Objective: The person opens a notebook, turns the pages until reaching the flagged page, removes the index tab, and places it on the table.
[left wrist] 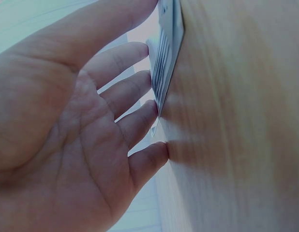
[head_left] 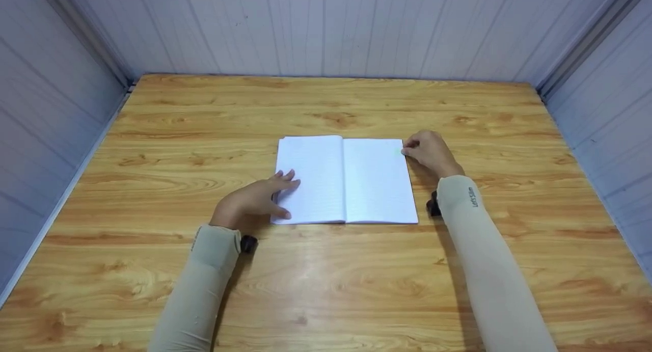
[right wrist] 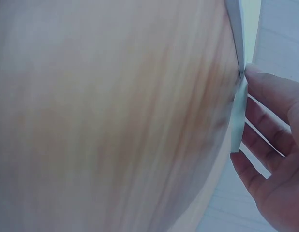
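Note:
An open white lined notebook (head_left: 346, 179) lies flat in the middle of the wooden table (head_left: 326, 280). My left hand (head_left: 257, 199) rests on the lower left corner of the left page, fingers straight and spread. In the left wrist view the left hand's (left wrist: 91, 125) fingertips touch the stacked page edges of the notebook (left wrist: 166, 53). My right hand (head_left: 423, 151) is at the upper right corner of the right page, fingers curled. In the right wrist view the right hand (right wrist: 273, 145) pinches the pale page edge (right wrist: 238, 116) between thumb and fingers.
Pale panelled walls (head_left: 326, 31) close in the table at the back and on both sides. Bare wood surrounds the notebook on every side. Both forearms wear beige sleeves (head_left: 479, 250), each with a dark wrist mount.

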Available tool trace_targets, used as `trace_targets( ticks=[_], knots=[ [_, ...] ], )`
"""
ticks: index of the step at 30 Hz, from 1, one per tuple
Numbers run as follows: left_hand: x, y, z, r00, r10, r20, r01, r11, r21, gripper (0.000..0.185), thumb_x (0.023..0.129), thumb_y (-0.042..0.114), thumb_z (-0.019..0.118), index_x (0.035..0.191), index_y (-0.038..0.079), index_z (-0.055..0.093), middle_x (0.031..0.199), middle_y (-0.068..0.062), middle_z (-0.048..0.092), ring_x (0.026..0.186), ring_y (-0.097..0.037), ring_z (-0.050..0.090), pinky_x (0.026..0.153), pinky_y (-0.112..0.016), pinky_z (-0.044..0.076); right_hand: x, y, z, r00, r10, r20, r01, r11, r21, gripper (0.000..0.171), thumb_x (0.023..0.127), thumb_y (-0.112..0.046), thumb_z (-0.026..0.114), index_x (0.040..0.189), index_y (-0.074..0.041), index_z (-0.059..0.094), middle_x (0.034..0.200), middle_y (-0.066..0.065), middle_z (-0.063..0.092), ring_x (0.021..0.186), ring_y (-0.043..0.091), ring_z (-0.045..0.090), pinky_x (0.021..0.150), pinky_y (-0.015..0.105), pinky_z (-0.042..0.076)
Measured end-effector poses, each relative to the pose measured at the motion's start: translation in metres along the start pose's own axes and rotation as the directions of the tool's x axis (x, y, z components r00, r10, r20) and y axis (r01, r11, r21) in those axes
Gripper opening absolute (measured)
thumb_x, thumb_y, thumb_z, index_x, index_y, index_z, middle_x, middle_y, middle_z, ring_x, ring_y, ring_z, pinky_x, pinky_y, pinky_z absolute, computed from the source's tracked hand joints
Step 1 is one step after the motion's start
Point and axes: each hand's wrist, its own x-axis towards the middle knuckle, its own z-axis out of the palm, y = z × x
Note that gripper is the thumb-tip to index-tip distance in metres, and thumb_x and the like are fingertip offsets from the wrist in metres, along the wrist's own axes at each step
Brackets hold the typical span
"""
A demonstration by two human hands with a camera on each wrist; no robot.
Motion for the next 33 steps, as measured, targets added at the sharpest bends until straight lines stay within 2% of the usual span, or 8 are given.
trace_targets(
  ticks=[6, 14, 24, 29, 33],
  knots=[
    [-0.001, 0.000, -0.002, 0.999, 0.037, 0.005, -0.037, 0.999, 0.014, 0.081, 0.086, 0.014, 0.071, 0.152, 0.014, 0.025, 0.162, -0.001, 0.007, 0.150, -0.023, -0.002, 0.121, -0.046, 0.005, 0.001, 0.001, 0.000, 1.000, -0.011, -0.006, 0.011, 1.000, -0.006, 0.016, 0.093, -0.012, 0.063, 0.101, 0.000, 0.070, 0.107, 0.016, 0.066, 0.099, 0.026, 0.060, 0.089, 0.040, 0.049],
    [0.000, -0.001, 0.000, 1.000, 0.012, 0.001, -0.012, 1.000, 0.027, 0.080, 0.087, 0.018, 0.071, 0.152, 0.019, 0.024, 0.162, 0.003, 0.005, 0.150, -0.019, -0.004, 0.122, -0.043, 0.004, 0.002, 0.002, 0.001, 1.000, -0.023, -0.022, 0.023, 1.000, -0.001, 0.012, 0.092, -0.012, 0.063, 0.094, -0.001, 0.068, 0.100, 0.013, 0.064, 0.089, 0.022, 0.055, 0.080, 0.035, 0.046],
    [0.000, -0.001, 0.001, 1.000, -0.006, 0.002, 0.006, 1.000, 0.011, 0.079, 0.087, 0.019, 0.071, 0.152, 0.021, 0.025, 0.162, 0.005, 0.004, 0.150, -0.019, -0.003, 0.122, -0.044, 0.004, 0.000, 0.007, 0.000, 0.999, -0.048, -0.014, 0.048, 0.999, 0.017, 0.012, 0.095, -0.012, 0.060, 0.098, -0.002, 0.065, 0.104, 0.014, 0.064, 0.096, 0.024, 0.055, 0.089, 0.039, 0.046],
    [0.000, -0.001, 0.000, 1.000, 0.010, 0.003, -0.010, 0.999, 0.031, 0.080, 0.087, 0.018, 0.070, 0.152, 0.020, 0.025, 0.162, 0.003, 0.005, 0.150, -0.020, -0.003, 0.122, -0.044, 0.005, -0.002, 0.010, -0.002, 0.998, -0.056, -0.008, 0.056, 0.998, 0.037, 0.014, 0.096, -0.013, 0.059, 0.101, -0.002, 0.065, 0.108, 0.015, 0.065, 0.101, 0.025, 0.057, 0.093, 0.041, 0.046],
    [-0.001, -0.001, 0.000, 1.000, 0.030, -0.001, -0.030, 0.999, 0.028, 0.079, 0.086, 0.015, 0.071, 0.152, 0.015, 0.026, 0.162, -0.001, 0.006, 0.150, -0.024, -0.002, 0.121, -0.046, 0.006, -0.003, 0.011, -0.004, 0.998, -0.065, -0.003, 0.066, 0.997, 0.032, 0.016, 0.096, -0.014, 0.059, 0.103, -0.001, 0.064, 0.107, 0.016, 0.065, 0.098, 0.025, 0.056, 0.090, 0.039, 0.045]
  ],
)
